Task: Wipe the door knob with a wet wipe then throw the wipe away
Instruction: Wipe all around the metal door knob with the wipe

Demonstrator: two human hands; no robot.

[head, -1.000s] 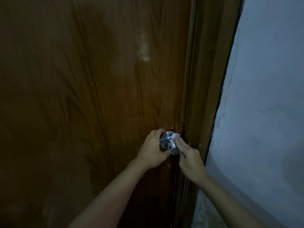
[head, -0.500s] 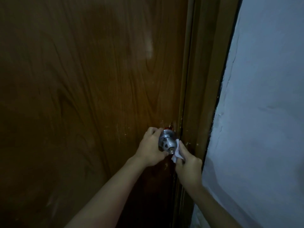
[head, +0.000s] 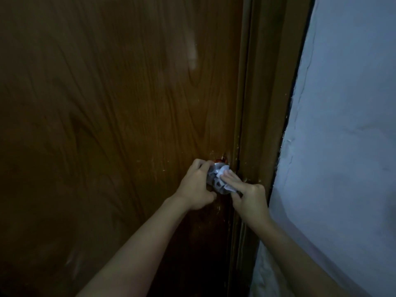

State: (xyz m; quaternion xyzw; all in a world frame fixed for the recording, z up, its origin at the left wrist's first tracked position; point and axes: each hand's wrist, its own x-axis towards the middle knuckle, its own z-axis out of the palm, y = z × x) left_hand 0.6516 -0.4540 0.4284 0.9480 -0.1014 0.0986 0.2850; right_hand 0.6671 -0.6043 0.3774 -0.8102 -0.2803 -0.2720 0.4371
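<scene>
wooden door | left hand grips knob | right hand presses wipe

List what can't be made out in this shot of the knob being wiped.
- Door knob, head view: mostly covered by the left hand, the right hand and the wet wipe; its cleanliness is unreadable.
- Wet wipe: part tucked under the right hand's fingers.
- Bin for the wipe: none in frame.
- Door: dim light blurs surface detail; edges cut off by the frame.
</scene>
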